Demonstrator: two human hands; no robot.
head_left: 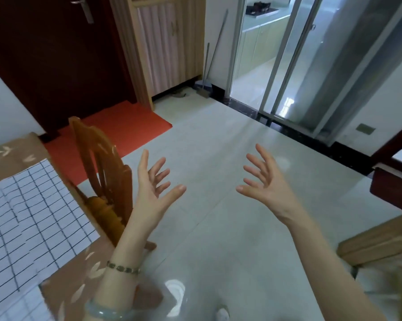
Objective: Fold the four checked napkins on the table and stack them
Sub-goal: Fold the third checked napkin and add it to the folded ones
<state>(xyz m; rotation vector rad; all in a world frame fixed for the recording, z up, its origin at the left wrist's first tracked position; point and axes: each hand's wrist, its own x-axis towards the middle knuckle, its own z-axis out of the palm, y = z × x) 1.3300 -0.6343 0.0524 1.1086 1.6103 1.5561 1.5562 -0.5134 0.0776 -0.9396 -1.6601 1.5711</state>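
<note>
A white napkin with dark checks point(28, 216) lies spread flat on the table at the left edge of the view. The corner of a second checked napkin point(17, 306) shows at the bottom left. My left hand point(154, 184) is raised over the floor, to the right of the table, fingers spread and holding nothing. My right hand point(263, 184) is raised beside it at the same height, palm facing left, fingers spread and empty. Neither hand touches a napkin.
The table has a brown leaf-patterned cloth point(12, 151). A wooden chair point(102, 172) stands between the table and my left arm. Pale tiled floor point(218, 228) fills the middle. More wooden furniture point(376, 242) sits at the right. A sliding glass door point(285, 59) is behind.
</note>
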